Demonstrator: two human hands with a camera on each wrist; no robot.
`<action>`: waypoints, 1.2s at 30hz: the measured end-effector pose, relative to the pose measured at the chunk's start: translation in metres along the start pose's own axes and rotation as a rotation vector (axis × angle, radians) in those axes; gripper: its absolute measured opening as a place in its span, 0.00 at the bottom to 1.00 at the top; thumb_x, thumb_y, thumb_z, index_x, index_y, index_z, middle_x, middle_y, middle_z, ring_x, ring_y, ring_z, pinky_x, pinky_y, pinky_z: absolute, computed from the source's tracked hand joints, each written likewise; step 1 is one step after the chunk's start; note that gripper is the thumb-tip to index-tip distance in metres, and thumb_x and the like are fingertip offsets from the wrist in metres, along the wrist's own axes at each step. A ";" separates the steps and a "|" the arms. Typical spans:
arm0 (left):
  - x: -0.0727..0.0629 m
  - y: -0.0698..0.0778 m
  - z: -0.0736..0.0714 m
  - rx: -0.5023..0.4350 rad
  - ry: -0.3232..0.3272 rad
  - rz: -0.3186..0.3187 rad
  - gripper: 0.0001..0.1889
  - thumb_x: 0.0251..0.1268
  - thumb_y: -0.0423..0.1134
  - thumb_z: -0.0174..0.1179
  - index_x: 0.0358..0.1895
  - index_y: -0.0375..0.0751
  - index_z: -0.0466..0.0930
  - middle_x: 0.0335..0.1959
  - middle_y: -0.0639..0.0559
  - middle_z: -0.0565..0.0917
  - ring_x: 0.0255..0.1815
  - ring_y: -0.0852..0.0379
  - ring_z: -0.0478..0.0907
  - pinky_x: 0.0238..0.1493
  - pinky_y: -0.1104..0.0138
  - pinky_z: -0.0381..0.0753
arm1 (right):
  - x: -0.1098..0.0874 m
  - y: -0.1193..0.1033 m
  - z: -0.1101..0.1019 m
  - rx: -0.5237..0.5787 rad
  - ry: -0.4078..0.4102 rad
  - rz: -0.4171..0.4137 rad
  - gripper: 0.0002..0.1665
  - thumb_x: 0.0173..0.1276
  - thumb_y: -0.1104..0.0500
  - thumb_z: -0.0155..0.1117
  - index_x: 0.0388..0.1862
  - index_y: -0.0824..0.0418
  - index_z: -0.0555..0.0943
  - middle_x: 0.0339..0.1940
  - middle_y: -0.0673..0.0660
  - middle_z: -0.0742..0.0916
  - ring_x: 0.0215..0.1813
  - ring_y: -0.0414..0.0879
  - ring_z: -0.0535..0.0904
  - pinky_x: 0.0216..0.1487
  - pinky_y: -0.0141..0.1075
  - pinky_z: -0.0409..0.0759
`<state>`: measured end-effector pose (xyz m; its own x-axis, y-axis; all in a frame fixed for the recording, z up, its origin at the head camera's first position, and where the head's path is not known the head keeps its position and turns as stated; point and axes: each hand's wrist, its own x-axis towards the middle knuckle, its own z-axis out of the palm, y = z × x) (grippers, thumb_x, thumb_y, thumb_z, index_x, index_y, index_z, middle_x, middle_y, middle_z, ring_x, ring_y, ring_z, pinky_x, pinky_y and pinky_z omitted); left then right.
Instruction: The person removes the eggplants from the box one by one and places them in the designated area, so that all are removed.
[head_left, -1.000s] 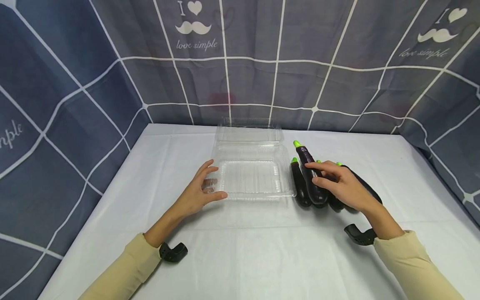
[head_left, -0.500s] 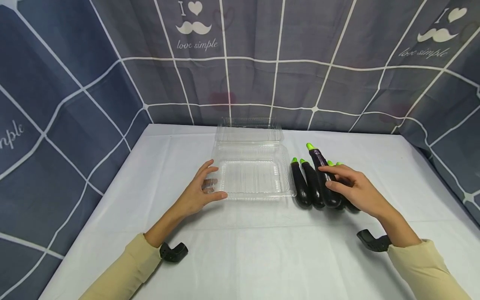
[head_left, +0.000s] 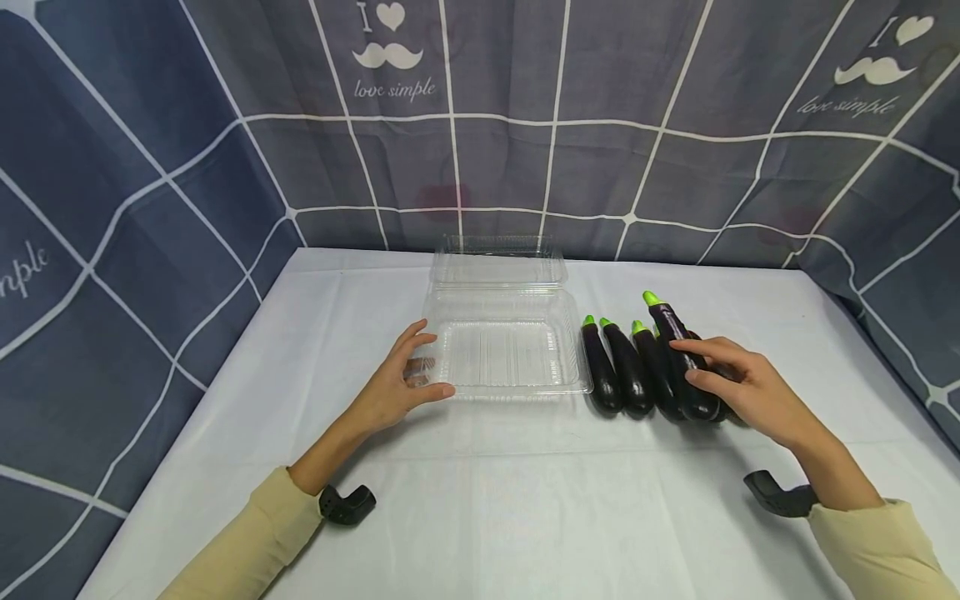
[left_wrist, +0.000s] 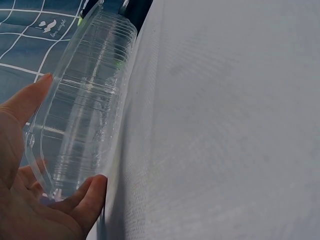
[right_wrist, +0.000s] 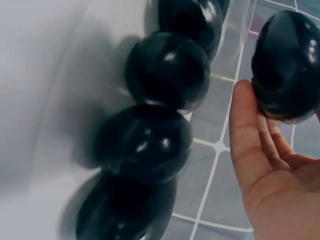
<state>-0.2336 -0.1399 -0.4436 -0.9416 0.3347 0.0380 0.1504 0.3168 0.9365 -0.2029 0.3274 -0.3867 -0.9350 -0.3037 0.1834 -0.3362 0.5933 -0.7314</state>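
A glossy dark purple eggplant (head_left: 684, 367) with a bright green stem end is in my right hand (head_left: 750, 387), pinched between thumb and fingers. In the right wrist view this eggplant (right_wrist: 287, 65) is raised above the others in the row. My left hand (head_left: 390, 383) holds the left end of a clear plastic clamshell container (head_left: 498, 354), thumb at its near corner and fingers along the side. The container's lid (head_left: 498, 267) is folded back, and its base holds nothing.
Several more eggplants (head_left: 600, 375) lie side by side right of the container, some partly hidden by the held one and the hand. A white cloth (head_left: 465, 500) covers the table. Grey checked curtains (head_left: 502, 158) stand behind and at both sides.
My right hand has carried the eggplant rightward along the row, uncovering the eggplants nearer the container. My left hand and the container have stayed put.
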 end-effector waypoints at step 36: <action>0.000 0.003 0.001 0.009 0.003 -0.007 0.46 0.56 0.45 0.75 0.75 0.39 0.58 0.80 0.57 0.45 0.69 0.39 0.64 0.64 0.49 0.70 | -0.036 0.044 -0.043 -0.104 0.066 0.124 0.25 0.74 0.60 0.60 0.69 0.56 0.76 0.56 0.32 0.76 0.58 0.23 0.64 0.46 0.19 0.60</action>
<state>-0.2330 -0.1383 -0.4412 -0.9436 0.3294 0.0324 0.1464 0.3274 0.9335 -0.1891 0.3960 -0.3971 -0.9743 -0.1756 0.1410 -0.2242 0.6981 -0.6800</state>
